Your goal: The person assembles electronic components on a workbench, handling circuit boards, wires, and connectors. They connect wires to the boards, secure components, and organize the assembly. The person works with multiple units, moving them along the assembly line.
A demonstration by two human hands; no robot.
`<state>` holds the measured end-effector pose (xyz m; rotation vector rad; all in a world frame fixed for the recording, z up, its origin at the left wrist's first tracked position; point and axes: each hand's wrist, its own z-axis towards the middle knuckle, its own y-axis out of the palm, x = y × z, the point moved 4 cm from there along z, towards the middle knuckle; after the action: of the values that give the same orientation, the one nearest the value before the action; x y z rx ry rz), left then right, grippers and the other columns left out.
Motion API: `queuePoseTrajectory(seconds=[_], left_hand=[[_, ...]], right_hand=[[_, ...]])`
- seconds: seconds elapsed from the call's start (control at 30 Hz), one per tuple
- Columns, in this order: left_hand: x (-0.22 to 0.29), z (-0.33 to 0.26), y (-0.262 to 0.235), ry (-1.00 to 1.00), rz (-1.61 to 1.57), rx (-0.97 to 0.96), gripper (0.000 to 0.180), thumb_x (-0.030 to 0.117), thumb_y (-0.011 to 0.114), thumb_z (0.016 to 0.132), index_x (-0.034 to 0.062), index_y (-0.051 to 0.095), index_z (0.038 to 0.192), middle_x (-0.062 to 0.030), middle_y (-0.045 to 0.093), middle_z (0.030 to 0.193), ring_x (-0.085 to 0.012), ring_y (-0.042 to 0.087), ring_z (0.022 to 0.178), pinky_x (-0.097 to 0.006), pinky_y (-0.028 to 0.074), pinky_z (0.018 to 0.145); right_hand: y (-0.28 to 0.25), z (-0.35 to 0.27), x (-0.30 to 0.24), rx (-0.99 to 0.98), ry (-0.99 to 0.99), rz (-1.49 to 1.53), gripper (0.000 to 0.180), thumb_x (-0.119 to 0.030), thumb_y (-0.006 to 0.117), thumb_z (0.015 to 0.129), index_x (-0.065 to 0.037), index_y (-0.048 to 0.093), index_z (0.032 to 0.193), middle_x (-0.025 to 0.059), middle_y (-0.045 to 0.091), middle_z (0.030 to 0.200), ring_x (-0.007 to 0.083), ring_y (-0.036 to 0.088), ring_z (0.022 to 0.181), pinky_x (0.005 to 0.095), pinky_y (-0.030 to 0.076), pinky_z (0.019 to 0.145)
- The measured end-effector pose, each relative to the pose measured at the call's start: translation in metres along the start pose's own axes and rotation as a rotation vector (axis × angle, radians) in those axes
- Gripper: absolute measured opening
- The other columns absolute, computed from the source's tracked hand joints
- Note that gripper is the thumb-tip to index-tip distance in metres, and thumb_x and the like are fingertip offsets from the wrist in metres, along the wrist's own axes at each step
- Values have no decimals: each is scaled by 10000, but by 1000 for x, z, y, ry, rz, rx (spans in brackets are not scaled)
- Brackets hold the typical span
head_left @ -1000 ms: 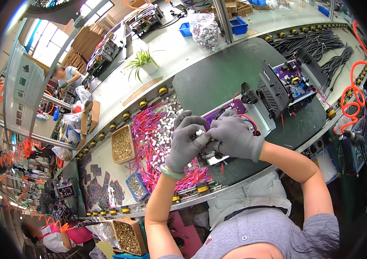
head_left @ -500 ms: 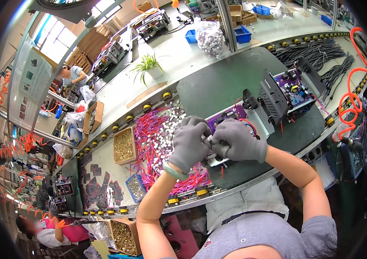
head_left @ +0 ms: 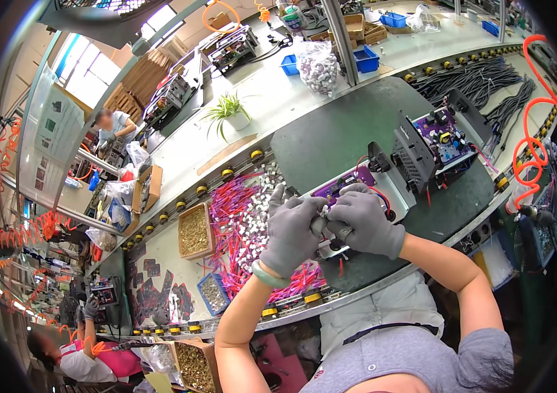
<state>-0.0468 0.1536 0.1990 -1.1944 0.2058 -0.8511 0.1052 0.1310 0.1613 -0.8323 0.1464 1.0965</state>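
1. Since the earlier frame, both my hands stayed together over the same spot; the left hand (head_left: 297,232) sat slightly higher against the right, nothing else on the worktop (head_left: 331,141) shifted.
2. Left hand fingers (head_left: 310,208) were curled shut around a small pale part (head_left: 319,226), pinched between both gloves. The part was mostly hidden, so I couldn't tell what it was.
3. Right hand (head_left: 367,223) was closed on the same part from the other side, fingers bent tight, knuckles up.
4. The hands hovered just over the near end of the open metal chassis with the purple circuit board (head_left: 350,183), which lay on the dark green mat (head_left: 337,131).
5. A second chassis with purple board (head_left: 439,141) stood just beyond the first, to my right.
6. Pile of pink-red wires with white connectors (head_left: 242,223) lay just left of my left hand.
7. Tray of small brass parts (head_left: 194,230) sat left of that pile; small blue bin (head_left: 213,293) sat nearer me.
8. Black cable bundles (head_left: 481,78) lay at the far right, orange coiled hose (head_left: 532,150) beside them.
9. Potted plant (head_left: 229,111) stood on the far worktop.
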Motion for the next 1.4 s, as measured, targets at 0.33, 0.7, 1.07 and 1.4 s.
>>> queuePoseTrajectory(seconds=[0.33,0.7,1.07,1.4], left_hand=[[-16,-4,-1,-104,-269,129,179,76,704,763,113,687,938,-46,687,823,-239,654,840,-462,372,1091],[13,-17,-26,205,21,234,198,38,715,721,136,606,854,-20,643,869,-239,636,930,-512,391,1087],[-33,-27,-4,-496,-893,-92,625,55,692,802,40,465,1385,-105,592,1249,-208,583,1162,-374,489,1010],[-43,-51,22,-686,-1327,-240,690,196,653,821,-50,393,1410,-123,600,1209,-206,636,1074,-363,514,970]], right_hand=[[-7,1,-3,-11,107,149,126,-150,701,825,-80,632,902,104,643,765,305,654,776,418,495,740],[8,14,3,-280,278,447,188,-163,737,869,-42,701,1009,133,687,871,252,669,799,351,525,736],[23,39,15,-390,179,-381,79,-143,671,747,-112,705,811,87,684,826,275,663,766,407,469,827],[38,55,10,-874,90,-561,73,-134,662,730,-104,713,773,91,693,809,255,685,786,386,453,864]])
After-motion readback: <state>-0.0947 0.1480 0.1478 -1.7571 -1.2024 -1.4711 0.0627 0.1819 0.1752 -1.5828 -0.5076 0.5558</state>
